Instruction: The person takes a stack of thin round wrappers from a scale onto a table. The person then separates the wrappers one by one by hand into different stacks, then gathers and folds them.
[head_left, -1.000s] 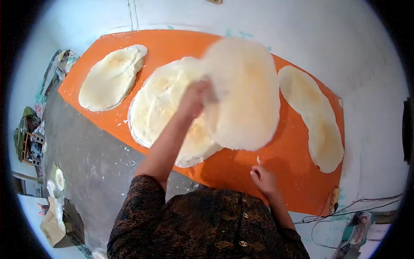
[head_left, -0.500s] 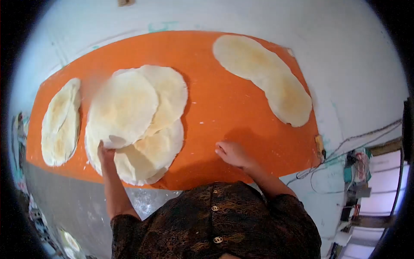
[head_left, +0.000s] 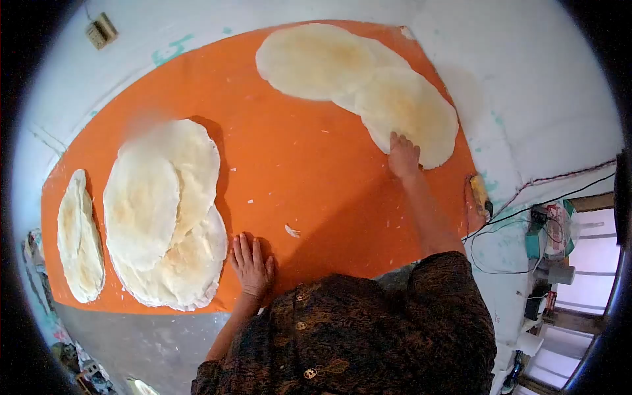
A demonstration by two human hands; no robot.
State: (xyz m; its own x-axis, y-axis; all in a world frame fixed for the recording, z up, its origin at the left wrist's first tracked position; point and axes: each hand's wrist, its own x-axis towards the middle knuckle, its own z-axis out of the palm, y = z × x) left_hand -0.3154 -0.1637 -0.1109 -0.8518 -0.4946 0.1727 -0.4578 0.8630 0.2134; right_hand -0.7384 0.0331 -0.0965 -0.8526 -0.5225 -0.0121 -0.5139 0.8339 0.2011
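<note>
My left hand (head_left: 252, 268) lies flat on the orange tabletop (head_left: 296, 178), its fingers spread. It is just right of a pile of thin round flatbreads (head_left: 141, 204) and holds nothing. On the right, my reaching right hand (head_left: 404, 157) has its fingers curled over the near edge of a pale flatbread (head_left: 411, 115), gripping it; the thumb is hidden. That flatbread overlaps another flatbread (head_left: 316, 59) farther back. Both have faint brown patches in the middle.
A folded flatbread (head_left: 80, 240) lies at the far left of the table. Dough scraps (head_left: 292, 231) dot the surface. At the right edge is a yellowish block (head_left: 479, 191), with cables (head_left: 553, 179) beyond it. A socket (head_left: 101, 31) is on the white wall.
My left hand has let go of the pile's top flatbread and moved right onto the table. My right hand has reached forward and right to the flatbread there. The view has shifted.
</note>
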